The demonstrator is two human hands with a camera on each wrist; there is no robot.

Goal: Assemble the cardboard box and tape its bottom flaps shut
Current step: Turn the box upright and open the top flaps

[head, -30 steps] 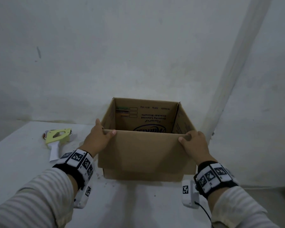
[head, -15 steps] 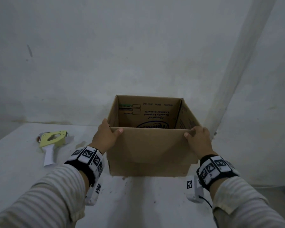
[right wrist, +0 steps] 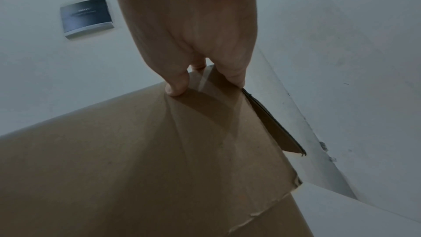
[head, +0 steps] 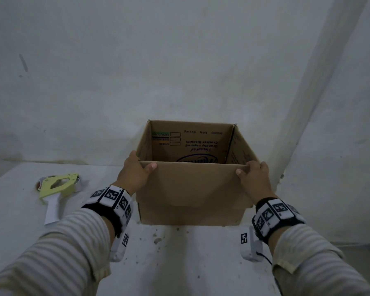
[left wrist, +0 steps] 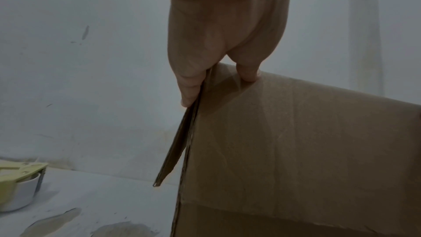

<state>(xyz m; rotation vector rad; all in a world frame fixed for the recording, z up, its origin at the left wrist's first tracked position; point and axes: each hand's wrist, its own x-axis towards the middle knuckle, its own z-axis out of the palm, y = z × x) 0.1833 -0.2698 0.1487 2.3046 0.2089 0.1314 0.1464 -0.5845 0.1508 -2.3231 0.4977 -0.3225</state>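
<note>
A brown cardboard box [head: 192,193] stands squared up on the white table [head: 179,259], its open end upward and printed text showing upside down on the inner far wall. My left hand [head: 137,171] grips the near left top corner, thumb on the front panel [left wrist: 296,141] and fingers along the left side. At the near right top corner my right hand [head: 253,178] holds the box [right wrist: 136,159] the same way. The flaps at the box's underside are hidden. A pale green tape dispenser [head: 56,186] with a white handle lies on the table to the left of the box.
A white wall [head: 137,71] stands close behind the box, with a white pillar [head: 320,92] at the right. The table's right edge runs just past my right wrist. Crumbs and stains [head: 158,240] dot the table in front of the box.
The box sits a little farther right and its top stands squarer than before; both hands keep the same corner grips. The camera view has shifted slightly.
</note>
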